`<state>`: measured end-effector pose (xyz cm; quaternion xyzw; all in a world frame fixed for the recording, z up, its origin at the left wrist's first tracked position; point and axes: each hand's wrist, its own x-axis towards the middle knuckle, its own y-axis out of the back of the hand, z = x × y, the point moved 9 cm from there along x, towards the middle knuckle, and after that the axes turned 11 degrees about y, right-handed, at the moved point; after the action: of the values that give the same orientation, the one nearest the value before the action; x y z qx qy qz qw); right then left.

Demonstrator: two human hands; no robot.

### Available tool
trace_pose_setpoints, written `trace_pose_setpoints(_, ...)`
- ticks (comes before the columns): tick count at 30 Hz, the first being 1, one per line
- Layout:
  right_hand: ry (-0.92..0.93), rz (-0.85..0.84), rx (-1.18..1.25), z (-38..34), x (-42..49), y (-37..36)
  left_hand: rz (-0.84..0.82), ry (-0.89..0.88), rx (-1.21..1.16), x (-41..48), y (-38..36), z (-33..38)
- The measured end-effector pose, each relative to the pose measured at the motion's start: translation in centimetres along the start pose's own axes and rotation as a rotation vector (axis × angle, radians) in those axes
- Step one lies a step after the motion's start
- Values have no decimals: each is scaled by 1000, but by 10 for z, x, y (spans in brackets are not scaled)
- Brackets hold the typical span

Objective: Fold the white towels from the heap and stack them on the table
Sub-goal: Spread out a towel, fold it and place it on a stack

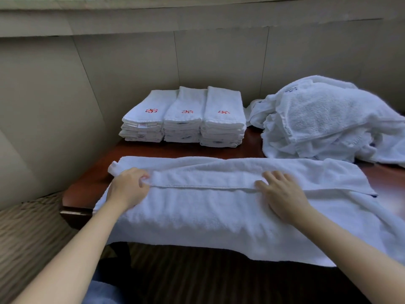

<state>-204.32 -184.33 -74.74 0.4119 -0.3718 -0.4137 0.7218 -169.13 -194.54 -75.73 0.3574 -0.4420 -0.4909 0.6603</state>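
Folding one white towel [219,207] across the near half of the dark wood table [153,149]; both my hands are on it.

Edges: the towel's near edge hangs over the table's front at 6 o'clock, its folded-over hem runs left to right between my hands, and its right end trails toward 3 o'clock. Bare table shows between this towel and the three side-by-side stacks of folded towels [184,119] at 12 o'clock, which sit close to the wall [109,73]. The unfolded heap [328,121] sits at 2 o'clock, just beside the stacks. Grip: my left hand [129,189], at 9 o'clock, has fingers curled, pinching the hem's left end. My right hand [282,194] lies flat, fingers straight, pressing the hem.
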Motion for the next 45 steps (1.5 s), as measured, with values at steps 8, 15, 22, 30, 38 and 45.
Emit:
trace_pose_setpoints(8, -94, 484, 74, 14, 0, 50, 266, -161, -16, -22, 28, 19)
trace_pose_setpoints(15, -53, -203, 172, 14, 14, -15, 122, 115, 446, -9, 14, 7)
trace_pose_setpoints(22, -220, -217, 187, 52, -7, -18, -360, 328, 318, -14, -42, 18)
trace_pose_setpoints(30, -654, -274, 97, 144, -84, -33, -417, 199, 326, -11, -53, 71)
trace_pose_setpoints(38, -848, -153, 367, 177, -141, -54, -456, -266, 139, -67, -115, 246)
trace_pose_setpoints(45, -761, -54, 18, 199, -138, -39, -407, -210, 174, -52, -129, 254)
